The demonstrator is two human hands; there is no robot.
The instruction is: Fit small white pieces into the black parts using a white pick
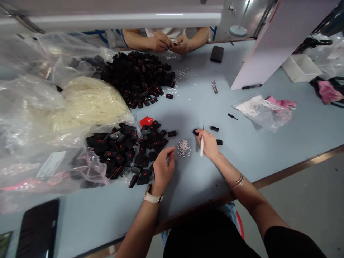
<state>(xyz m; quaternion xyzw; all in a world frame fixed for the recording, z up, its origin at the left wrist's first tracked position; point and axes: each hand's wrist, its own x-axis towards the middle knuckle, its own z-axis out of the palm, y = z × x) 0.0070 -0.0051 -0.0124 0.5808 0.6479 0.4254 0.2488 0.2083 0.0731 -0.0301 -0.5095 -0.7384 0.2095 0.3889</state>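
Note:
My right hand (209,144) is closed around a slim tool with a white handle (201,147) and a thin dark tip pointing away from me. At its fingertips is a small black plastic part (196,132); whether the fingers grip it or only touch it is unclear. My left hand (164,166), a watch on its wrist, hovers just left of a little heap of tiny white pieces (184,148). Its thumb and forefinger come together, and anything between them is too small to make out. Two more black parts, one of them (214,128), lie around my right hand.
Black parts with red marks are piled near (154,141) and far (139,73). Clear plastic bags (96,100) bulge at left. A co-worker's hands (172,43) work opposite. A phone (37,229), nail clippers (214,86), a small bag (263,111) and a pale upright panel (271,46) stand around.

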